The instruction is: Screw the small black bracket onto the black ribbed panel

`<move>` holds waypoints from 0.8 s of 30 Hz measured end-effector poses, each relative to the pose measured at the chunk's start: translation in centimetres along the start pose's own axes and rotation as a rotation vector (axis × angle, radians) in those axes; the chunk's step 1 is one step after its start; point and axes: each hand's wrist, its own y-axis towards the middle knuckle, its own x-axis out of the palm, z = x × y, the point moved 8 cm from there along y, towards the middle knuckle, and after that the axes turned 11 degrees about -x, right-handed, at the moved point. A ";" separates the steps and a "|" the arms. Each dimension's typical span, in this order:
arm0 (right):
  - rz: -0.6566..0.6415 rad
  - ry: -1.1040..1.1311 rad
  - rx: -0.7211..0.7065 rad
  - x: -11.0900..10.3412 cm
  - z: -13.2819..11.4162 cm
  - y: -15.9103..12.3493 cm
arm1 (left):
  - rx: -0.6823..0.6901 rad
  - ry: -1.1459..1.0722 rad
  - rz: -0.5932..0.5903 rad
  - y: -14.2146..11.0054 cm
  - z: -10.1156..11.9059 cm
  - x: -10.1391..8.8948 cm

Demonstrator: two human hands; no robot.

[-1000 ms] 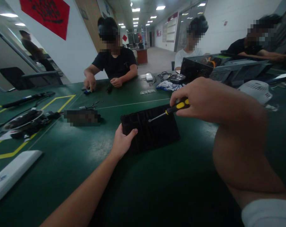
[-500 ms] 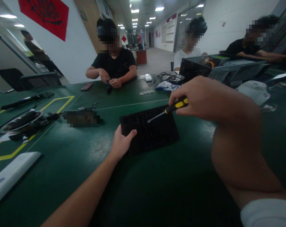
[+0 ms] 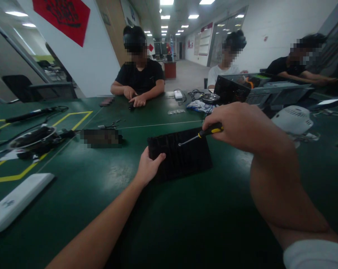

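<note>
Screwdriver point(image 3: 206, 132) has turned slightly over the black panel point(image 3: 193, 157).

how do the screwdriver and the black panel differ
The screwdriver has a black-and-yellow handle and a metal shaft; the black panel is dark all over. The screwdriver is slim, while the black panel is broad and roughly rectangular. The screwdriver sits in the right grip, slanting down toward the panel; the black panel is held near its left edge by the left grip. Both are partly or wholly black.
</note>
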 end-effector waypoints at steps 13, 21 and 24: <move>-0.001 -0.003 0.090 1.9 -2.1 -4.3 | 0.045 -0.012 -0.034 0.2 0.2 0.1; -0.096 0.245 0.269 5.5 -1.1 -6.0 | 0.051 -0.015 -0.041 0.8 -0.5 0.1; -0.015 0.394 0.247 4.7 0.0 -5.4 | 0.044 -0.031 -0.058 0.7 -0.4 0.2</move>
